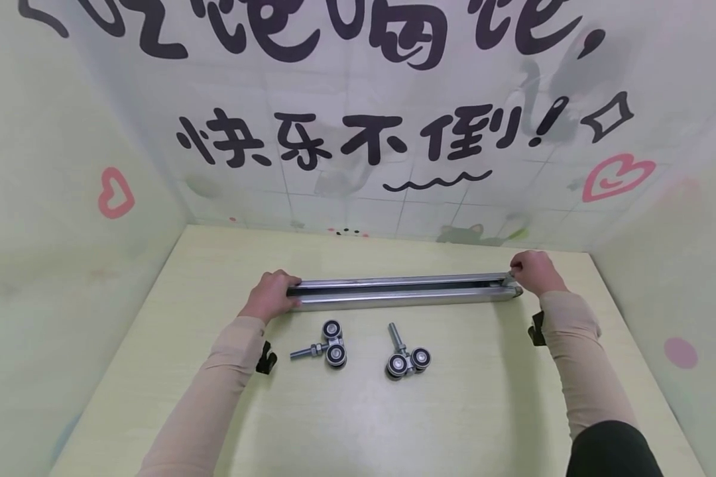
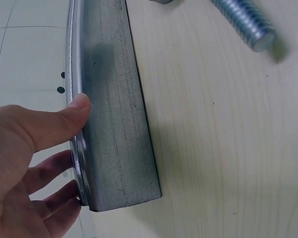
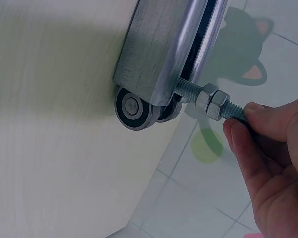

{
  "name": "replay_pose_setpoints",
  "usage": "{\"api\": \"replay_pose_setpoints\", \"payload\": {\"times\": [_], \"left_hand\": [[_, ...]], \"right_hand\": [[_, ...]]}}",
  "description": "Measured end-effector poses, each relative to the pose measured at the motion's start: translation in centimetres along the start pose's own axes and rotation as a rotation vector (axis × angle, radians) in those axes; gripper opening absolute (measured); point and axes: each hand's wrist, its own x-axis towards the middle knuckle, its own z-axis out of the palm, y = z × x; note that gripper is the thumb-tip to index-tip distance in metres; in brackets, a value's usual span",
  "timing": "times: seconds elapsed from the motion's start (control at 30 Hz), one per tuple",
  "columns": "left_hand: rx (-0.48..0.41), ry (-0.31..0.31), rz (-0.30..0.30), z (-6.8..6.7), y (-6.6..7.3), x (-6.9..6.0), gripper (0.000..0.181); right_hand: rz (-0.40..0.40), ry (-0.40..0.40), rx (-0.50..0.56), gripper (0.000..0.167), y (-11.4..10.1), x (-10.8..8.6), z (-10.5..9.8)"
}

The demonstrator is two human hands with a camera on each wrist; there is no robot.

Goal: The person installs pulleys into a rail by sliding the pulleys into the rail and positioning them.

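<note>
A long silver metal track with a slot along its upper side lies across the table. At its left end my left hand grips it; in the left wrist view the thumb lies on one side of the slot edge and fingers curl behind. At the right end, my right hand pinches the threaded bolt of a roller trolley. That trolley's wheels sit partly inside the track's end, partly sticking out, and the bolt with its nuts stands out through the slot.
Two more roller trolleys lie on the table in front of the track: the left one with its bolt pointing left, the right one with its bolt pointing away. A printed backdrop rises behind the table, with panels at both sides.
</note>
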Motion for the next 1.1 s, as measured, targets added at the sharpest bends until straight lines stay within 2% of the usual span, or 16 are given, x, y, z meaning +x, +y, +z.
{"api": "replay_pose_setpoints", "payload": {"times": [0.53, 0.77, 1.1], "left_hand": [[0.012, 0.008, 0.009, -0.2, 0.0, 0.0, 0.049], [0.009, -0.004, -0.001, -0.2, 0.0, 0.0, 0.049], [0.004, 0.006, 0.015, -0.1, -0.1, 0.0, 0.049]], "right_hand": [[-0.075, -0.043, 0.005, 0.019, -1.7, 0.9, -0.2], [-0.095, -0.085, 0.0, 0.021, -2.6, 1.1, -0.1], [-0.062, -0.14, 0.024, 0.017, -3.4, 1.3, 0.3]]}}
